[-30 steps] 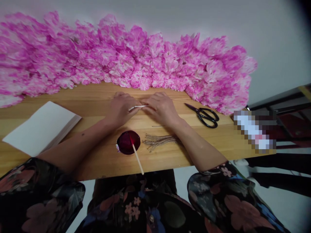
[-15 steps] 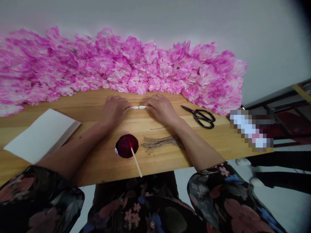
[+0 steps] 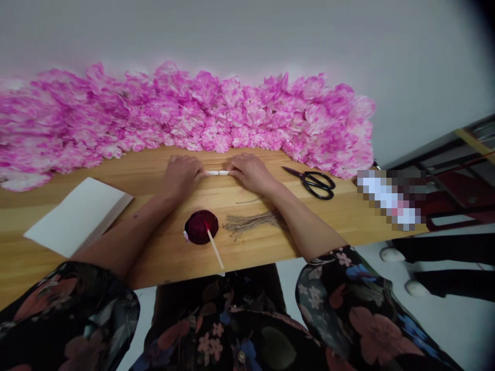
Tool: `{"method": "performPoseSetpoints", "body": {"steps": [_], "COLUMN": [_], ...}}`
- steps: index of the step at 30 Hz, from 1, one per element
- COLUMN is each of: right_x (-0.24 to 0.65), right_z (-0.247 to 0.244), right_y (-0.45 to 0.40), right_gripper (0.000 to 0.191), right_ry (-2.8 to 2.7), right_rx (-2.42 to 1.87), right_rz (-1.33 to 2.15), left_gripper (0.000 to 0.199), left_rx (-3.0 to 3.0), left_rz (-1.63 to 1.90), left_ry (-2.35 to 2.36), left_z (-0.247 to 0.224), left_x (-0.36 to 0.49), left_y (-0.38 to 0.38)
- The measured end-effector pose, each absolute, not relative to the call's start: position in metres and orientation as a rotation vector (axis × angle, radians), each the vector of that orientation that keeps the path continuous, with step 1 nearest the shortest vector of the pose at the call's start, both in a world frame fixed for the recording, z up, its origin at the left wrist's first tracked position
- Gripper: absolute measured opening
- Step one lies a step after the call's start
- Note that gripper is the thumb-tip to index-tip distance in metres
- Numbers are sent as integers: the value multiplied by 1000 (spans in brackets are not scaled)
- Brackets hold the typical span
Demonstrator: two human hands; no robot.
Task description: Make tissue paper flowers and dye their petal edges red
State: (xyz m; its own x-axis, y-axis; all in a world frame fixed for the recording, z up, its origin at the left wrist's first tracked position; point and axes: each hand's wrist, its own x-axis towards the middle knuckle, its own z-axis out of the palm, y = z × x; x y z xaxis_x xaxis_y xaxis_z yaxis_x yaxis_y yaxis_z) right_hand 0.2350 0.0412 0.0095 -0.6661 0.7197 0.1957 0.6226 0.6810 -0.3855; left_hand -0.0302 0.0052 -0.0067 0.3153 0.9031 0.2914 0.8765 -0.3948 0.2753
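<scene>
Between my two hands lies a narrow white paper roll (image 3: 217,173), pinched in at its middle where a thin tie seems to go round it. My left hand (image 3: 183,178) is closed on its left end, and my right hand (image 3: 249,174) is closed on its right end. Both hands rest low over the wooden table (image 3: 154,268), fingertips pressed together. Nearer to me stands a small bowl of dark red liquid (image 3: 198,228) with a pale wooden stick (image 3: 215,252) leaning out of it. A bundle of thin brown wires (image 3: 251,222) lies beside it, partly behind my right forearm.
Black-handled scissors (image 3: 315,183) lie right of my right hand. A stack of white paper (image 3: 79,216) sits at the left. Pink paper flowers (image 3: 216,116) line the table's back edge. A blurred-out object (image 3: 390,201) is at the right end; a person's legs (image 3: 444,252) show beyond.
The view has shifted slightly, so the table things appear moved a little. Both hands keep hold of the white paper roll in about the same place on the table.
</scene>
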Motion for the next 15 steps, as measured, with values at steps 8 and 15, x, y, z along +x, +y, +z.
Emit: {"method": "performPoseSetpoints", "body": {"steps": [8,15], "right_x": [229,238], "right_z": [10,5], "right_y": [45,52], "right_gripper": [16,24], "right_ry": [-2591,-2525], "right_rx": [-1067,-1080], "right_rz": [415,422], "left_gripper": [47,30], "left_rx": [2494,2285], "left_rz": [741,755], "left_ry": [1710,1662], "left_z": [-20,-20], "left_x": [-39,-44], "left_y": [13,24]}}
